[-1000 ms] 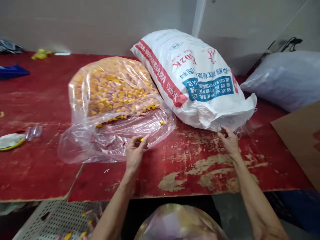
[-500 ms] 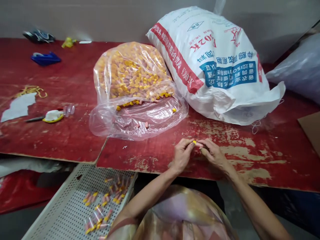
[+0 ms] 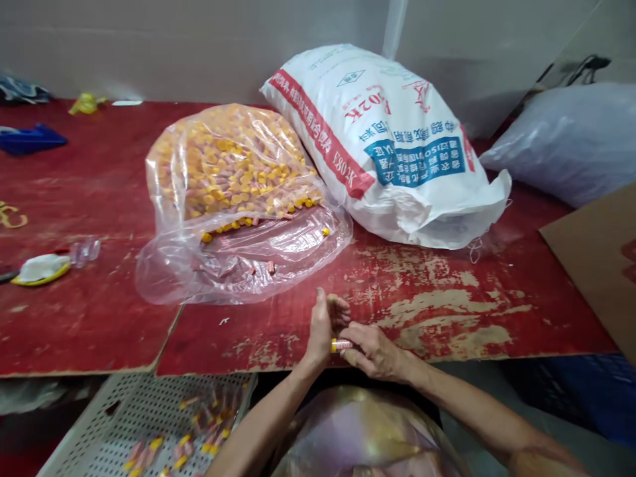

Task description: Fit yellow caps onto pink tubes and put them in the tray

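Small capped tube [image 3: 340, 345] between both hands

Both hands are now pulled back to the near edge of the tabletop [image 3: 447, 318], away from the bags. The left hand [image 3: 322, 328] and right hand [image 3: 375, 351] meet there, sharing a grip on one small yellow-capped piece [image 3: 340, 345].

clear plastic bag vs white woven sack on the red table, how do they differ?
The clear plastic bag is see-through, showing yellow and pink pieces; the white woven sack is opaque, printed in red and blue.
The clear plastic bag lies lower, its slack mouth spread flat toward the person; the white woven sack is bulkier and stands taller.
Both lie on the red table, touching side by side, beyond the hands.
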A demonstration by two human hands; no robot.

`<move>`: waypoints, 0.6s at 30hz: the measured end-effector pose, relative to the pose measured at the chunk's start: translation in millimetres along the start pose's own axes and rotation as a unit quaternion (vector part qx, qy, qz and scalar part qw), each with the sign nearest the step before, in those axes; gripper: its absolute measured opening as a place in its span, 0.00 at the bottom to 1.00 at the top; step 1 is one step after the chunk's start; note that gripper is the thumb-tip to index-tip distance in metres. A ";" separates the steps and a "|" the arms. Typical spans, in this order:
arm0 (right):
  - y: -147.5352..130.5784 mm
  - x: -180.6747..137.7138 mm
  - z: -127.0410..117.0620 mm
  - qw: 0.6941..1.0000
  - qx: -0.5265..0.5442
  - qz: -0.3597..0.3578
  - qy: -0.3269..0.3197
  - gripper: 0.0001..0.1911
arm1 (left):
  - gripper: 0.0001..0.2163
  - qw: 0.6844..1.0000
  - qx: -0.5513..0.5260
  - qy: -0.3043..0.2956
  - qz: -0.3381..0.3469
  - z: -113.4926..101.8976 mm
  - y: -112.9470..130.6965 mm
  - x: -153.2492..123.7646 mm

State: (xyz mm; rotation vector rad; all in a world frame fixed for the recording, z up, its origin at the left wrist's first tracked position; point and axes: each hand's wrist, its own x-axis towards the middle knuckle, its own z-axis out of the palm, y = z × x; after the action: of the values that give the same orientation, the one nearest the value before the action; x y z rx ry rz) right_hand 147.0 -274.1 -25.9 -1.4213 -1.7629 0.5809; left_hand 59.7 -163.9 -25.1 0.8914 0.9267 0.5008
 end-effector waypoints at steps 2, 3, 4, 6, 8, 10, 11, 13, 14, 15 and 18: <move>0.1 6.3 0.5 0.999 -0.021 -0.010 -0.032 0.07 | 0.31 0.998 0.054 0.016 0.042 -8.3 5.0 -4.7; -0.2 10.6 -0.2 0.998 -0.038 -0.014 -0.043 0.06 | 0.30 0.995 0.090 0.007 0.051 -12.4 8.6 -7.7; -0.8 15.4 -1.4 0.997 -0.062 -0.014 -0.041 0.06 | 0.29 0.991 0.126 -0.015 0.050 -16.5 12.8 -11.3; -1.6 24.2 -6.1 0.994 -0.102 -0.008 -0.025 0.06 | 0.26 0.979 0.182 -0.087 0.026 -26.3 21.6 -21.4; 0.5 28.2 -17.2 0.996 -0.088 -0.014 -0.020 0.09 | 0.21 0.972 0.194 -0.135 0.006 -43.4 29.3 -35.1; 10.5 24.9 -39.5 0.998 -0.056 0.003 0.023 0.10 | 0.17 0.979 0.174 -0.107 0.004 -73.6 34.2 -51.6; 20.2 20.9 -55.6 0.994 -0.059 0.039 0.081 0.10 | 0.17 0.984 0.163 -0.069 0.004 -94.4 34.8 -60.8; 50.4 11.3 -96.0 0.921 -0.160 0.208 0.288 0.12 | 0.17 0.987 0.159 0.032 -0.009 -144.8 30.5 -79.9; 70.2 7.0 -118.4 0.876 -0.192 0.251 0.363 0.15 | 0.17 0.981 0.171 0.087 -0.020 -172.1 25.1 -89.1; 92.0 3.9 -140.8 0.847 -0.212 0.273 0.404 0.18 | 0.17 0.969 0.197 0.146 -0.033 -199.1 17.5 -97.3; 157.1 4.9 -196.2 0.778 -0.328 0.396 0.361 0.20 | 0.11 0.882 0.350 0.303 -0.091 -265.2 -13.9 -110.6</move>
State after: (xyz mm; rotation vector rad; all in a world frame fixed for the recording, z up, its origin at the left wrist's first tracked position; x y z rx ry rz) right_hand 397.4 -250.7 -27.5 -2.4694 -0.6756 -0.2600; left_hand -223.9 -134.0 -63.4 1.3073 1.8208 0.2700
